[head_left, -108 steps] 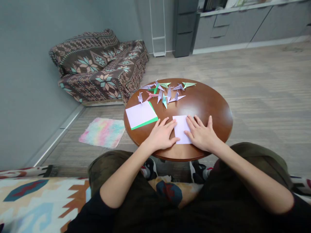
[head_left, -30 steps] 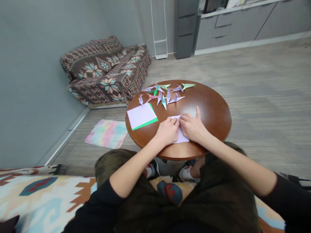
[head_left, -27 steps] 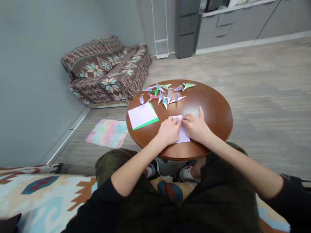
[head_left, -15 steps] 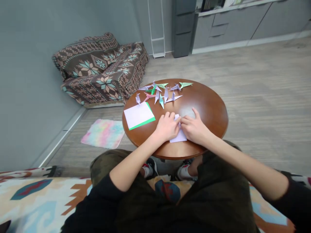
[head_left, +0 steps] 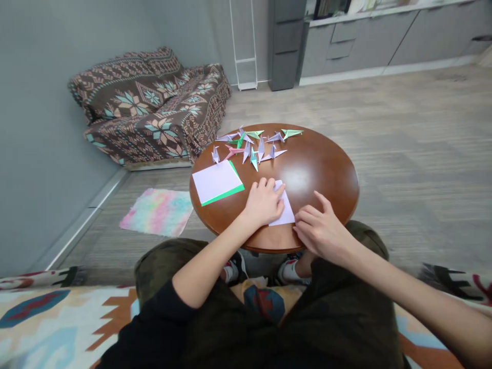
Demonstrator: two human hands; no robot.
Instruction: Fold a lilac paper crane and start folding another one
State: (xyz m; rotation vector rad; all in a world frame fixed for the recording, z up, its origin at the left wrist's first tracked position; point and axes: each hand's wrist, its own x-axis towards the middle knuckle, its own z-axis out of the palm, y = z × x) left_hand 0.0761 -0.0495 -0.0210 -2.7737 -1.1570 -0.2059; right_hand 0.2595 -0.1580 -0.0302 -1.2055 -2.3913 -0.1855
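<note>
A folded piece of lilac origami paper (head_left: 285, 211) lies near the front edge of the round brown table (head_left: 326, 169). My left hand (head_left: 264, 202) rests over its left part, fingers curled and pressing it against the tabletop; that side is hidden. At the paper's lower right corner is my right hand (head_left: 321, 228), its thumb and fingertips drawn together at the edge while one finger points up and away. Several folded paper cranes (head_left: 261, 149) in lilac, green, pink and blue stand toward the far side.
Left of my hands lies a stack of lilac sheets (head_left: 217, 180) with a green sheet (head_left: 226, 195) showing beneath. Beyond the table are a sofa with a patterned cover (head_left: 154, 107) and a pastel fluffy mat (head_left: 157, 211). Grey cabinets (head_left: 369, 41) line the back.
My right hand has slid from the paper's upper middle down and right to its lower corner. My left hand stays on the paper. The view has shifted slightly.
</note>
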